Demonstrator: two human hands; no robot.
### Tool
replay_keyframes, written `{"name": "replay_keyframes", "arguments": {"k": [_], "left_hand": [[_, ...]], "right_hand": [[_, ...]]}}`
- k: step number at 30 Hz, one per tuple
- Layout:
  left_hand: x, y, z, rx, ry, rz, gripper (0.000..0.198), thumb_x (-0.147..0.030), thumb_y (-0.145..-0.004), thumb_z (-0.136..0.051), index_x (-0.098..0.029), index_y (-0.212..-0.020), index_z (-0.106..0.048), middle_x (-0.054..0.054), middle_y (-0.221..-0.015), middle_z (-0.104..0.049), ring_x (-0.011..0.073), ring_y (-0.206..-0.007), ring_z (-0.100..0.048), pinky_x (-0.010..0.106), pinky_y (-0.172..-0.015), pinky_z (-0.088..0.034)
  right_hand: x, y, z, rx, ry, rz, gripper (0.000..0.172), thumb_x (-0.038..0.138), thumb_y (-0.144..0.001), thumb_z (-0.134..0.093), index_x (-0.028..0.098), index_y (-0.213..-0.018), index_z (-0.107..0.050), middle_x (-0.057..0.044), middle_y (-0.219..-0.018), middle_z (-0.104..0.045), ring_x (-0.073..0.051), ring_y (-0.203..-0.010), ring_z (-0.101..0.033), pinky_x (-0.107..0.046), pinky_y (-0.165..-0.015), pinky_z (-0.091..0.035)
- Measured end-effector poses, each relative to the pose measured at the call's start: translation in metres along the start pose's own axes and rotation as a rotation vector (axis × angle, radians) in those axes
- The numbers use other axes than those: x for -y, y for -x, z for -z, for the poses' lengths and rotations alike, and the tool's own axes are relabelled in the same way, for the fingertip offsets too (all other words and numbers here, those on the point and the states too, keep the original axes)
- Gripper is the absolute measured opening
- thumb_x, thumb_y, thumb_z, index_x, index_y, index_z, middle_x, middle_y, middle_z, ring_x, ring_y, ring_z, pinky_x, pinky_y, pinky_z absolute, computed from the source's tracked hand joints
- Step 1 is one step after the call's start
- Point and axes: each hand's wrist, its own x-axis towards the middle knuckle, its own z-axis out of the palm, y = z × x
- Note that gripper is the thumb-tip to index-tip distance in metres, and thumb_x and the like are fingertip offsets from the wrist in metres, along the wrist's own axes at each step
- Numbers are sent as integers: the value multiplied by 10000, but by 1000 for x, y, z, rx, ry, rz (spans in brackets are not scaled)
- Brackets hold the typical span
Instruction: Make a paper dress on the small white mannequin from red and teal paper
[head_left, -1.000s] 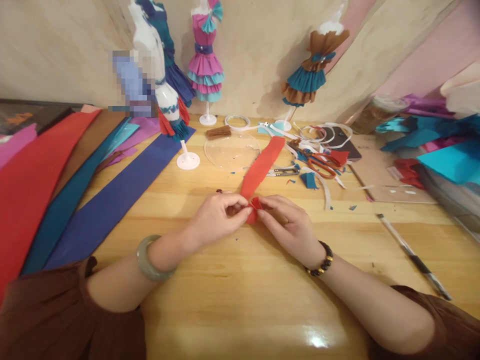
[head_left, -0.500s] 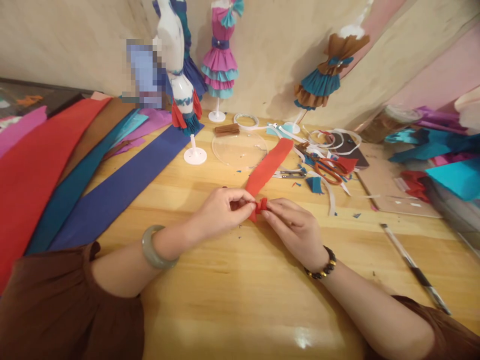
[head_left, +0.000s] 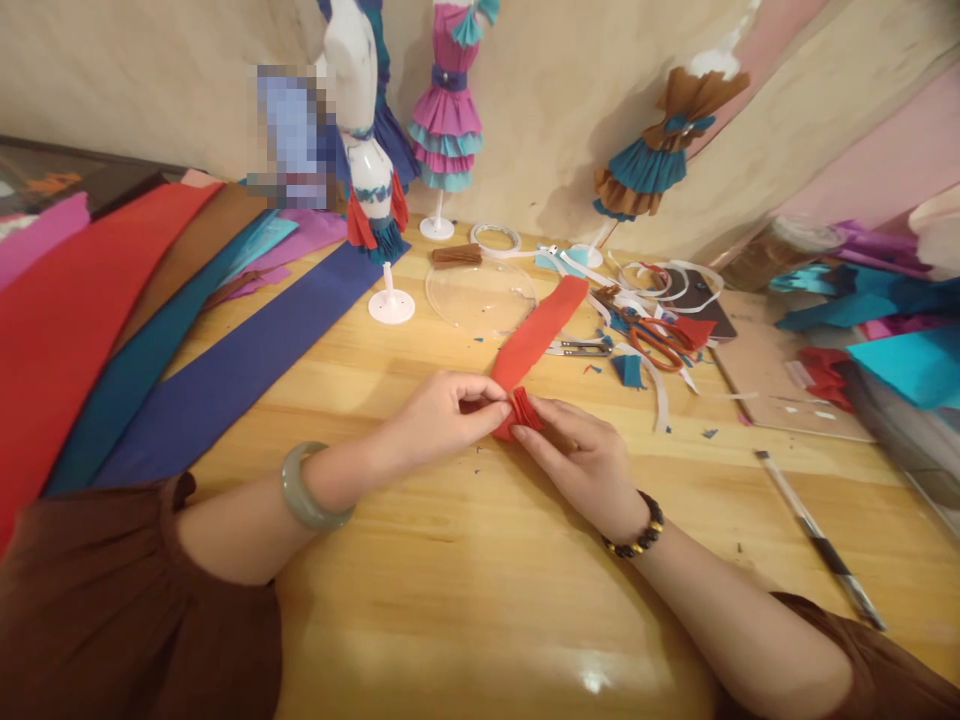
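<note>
A red crepe paper strip [head_left: 541, 325] lies on the wooden table [head_left: 465, 600], running from the far middle toward me. Its near end is gathered into small pleats [head_left: 522, 410]. My left hand [head_left: 442, 415] pinches that pleated end from the left with thumb and fingertips. My right hand [head_left: 581, 455] pinches it from the right, fingers closed on the folds. Both hands meet at the pleats just above the tabletop.
Long paper strips, red [head_left: 67, 330], teal and dark blue [head_left: 247, 360], lie at left. Small mannequins in paper dresses [head_left: 448, 130] stand at the back. Orange-handled scissors [head_left: 660, 345], a clear dish [head_left: 480, 295], tape roll [head_left: 495, 238], scraps and a pen [head_left: 817, 545] lie right.
The pleated bunch at the strip's end has grown and fanned out between my fingers. Both hands stayed pinched on it, while the view shifted slightly.
</note>
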Motion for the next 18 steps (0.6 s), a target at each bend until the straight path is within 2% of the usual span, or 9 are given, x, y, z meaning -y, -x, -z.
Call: {"name": "replay_keyframes", "arguments": {"k": [5, 9, 13, 18], "left_hand": [[2, -1, 5, -30, -2, 22, 157, -279, -826, -605, -154, -763, -678, -3, -725, -662, 115, -672, -589, 222, -639, -450], [0, -2, 6, -23, -80, 54, 187, -299, -826, -579, -153, -742, -662, -4, -703, -634, 118, -657, -557, 227, -618, -423], [-4, -4, 7, -5, -105, 107, 205, -322, -813, -561, -149, -767, -661, 10, -712, -646, 129, -657, -563, 237, -622, -424], [-7, -4, 12, 64, -91, 200, 225, -342, -807, -557, -154, -847, -674, 17, -741, -671, 139, -670, -580, 243, -639, -447]], "right_hand": [[0, 0, 0, -37, -203, -225, 251, 241, -881, -651, 240, -1111, -752, -67, -1072, -771, -207, -931, -732, -339, -835, -596], [-2, -1, 0, -47, -380, -394, 249, 304, -869, -673, 245, -1097, -754, -36, -860, -787, -174, -716, -723, -315, -711, -612], [-2, -2, 0, -49, -453, -484, 242, 320, -864, -680, 232, -1075, -761, -15, -725, -761, -150, -658, -699, -280, -686, -598], [0, -5, 1, -61, -473, -540, 234, 332, -877, -665, 214, -1054, -761, -4, -657, -732, -135, -639, -689, -260, -681, -586]]}}
